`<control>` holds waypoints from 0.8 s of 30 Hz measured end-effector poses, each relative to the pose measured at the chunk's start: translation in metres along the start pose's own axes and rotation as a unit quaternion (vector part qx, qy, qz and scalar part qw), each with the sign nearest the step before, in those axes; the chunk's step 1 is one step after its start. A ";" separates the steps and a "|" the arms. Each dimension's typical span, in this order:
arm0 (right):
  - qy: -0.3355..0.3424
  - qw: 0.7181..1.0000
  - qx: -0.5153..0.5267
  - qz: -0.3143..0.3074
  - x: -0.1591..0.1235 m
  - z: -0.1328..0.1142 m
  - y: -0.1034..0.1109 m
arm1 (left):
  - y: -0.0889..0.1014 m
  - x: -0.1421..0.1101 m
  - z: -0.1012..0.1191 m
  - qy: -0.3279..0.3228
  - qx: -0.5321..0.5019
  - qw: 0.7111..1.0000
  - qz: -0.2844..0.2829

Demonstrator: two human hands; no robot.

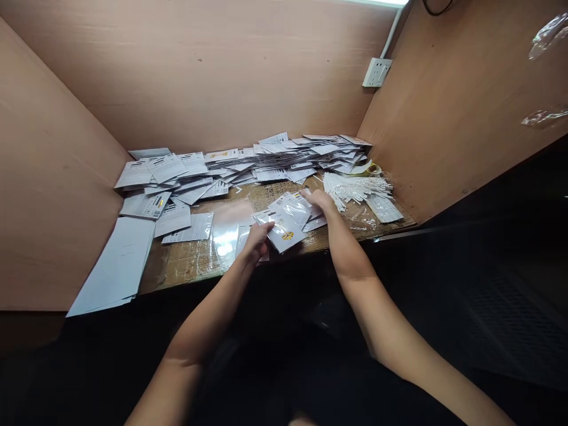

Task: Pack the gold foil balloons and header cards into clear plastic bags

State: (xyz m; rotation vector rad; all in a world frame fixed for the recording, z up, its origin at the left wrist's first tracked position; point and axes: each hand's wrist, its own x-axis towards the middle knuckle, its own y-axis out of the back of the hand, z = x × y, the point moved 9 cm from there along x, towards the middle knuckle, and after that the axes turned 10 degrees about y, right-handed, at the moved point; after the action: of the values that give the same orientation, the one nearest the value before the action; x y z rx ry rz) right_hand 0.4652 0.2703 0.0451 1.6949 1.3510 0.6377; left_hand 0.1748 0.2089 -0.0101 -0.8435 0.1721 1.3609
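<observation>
At centre frame my left hand (256, 241) is closed, thumb on top, on the left edge of a white packet (279, 232) with a yellow emblem. My right hand (322, 202), partly curled, touches the loose packets (290, 207) just beyond; whether it grips one I cannot tell. On the cardboard (180, 259), piled packets (279, 158) line the back wall (244, 77); white strips (355, 188) lie right of centre. Side walls (461, 118) bound both sides; the front edge (177, 280) runs near my hands, open toward the dark lower frame

A white, gold-printed card packet (282, 232) sits aslant in the left hand (257, 241), overlapping similar packets (293, 208).
</observation>
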 end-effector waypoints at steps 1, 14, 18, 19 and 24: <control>0.007 1.000 0.009 -0.025 0.000 -0.005 -0.010 | -0.006 0.007 0.000 0.007 0.005 1.000 0.007; 0.236 0.865 0.429 0.109 -0.069 -0.052 0.038 | 0.027 -0.016 0.049 -0.136 -0.109 0.985 0.007; 0.317 0.870 0.376 0.028 -0.106 -0.166 -0.033 | 0.050 -0.050 0.089 -0.249 -0.113 0.962 -0.002; 0.335 0.878 0.341 0.027 -0.110 -0.190 -0.048 | 0.065 -0.061 0.099 -0.286 -0.105 0.952 0.016; 0.357 0.924 0.114 -0.074 -0.095 -0.213 -0.103 | 0.178 -0.097 0.108 -0.340 -0.133 0.918 0.158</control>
State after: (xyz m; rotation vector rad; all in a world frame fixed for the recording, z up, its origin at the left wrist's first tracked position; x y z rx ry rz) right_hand 0.2130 0.2496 0.0751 1.5718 2.1091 1.1092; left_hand -0.0482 0.1945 0.0441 -0.5271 -0.4480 1.9382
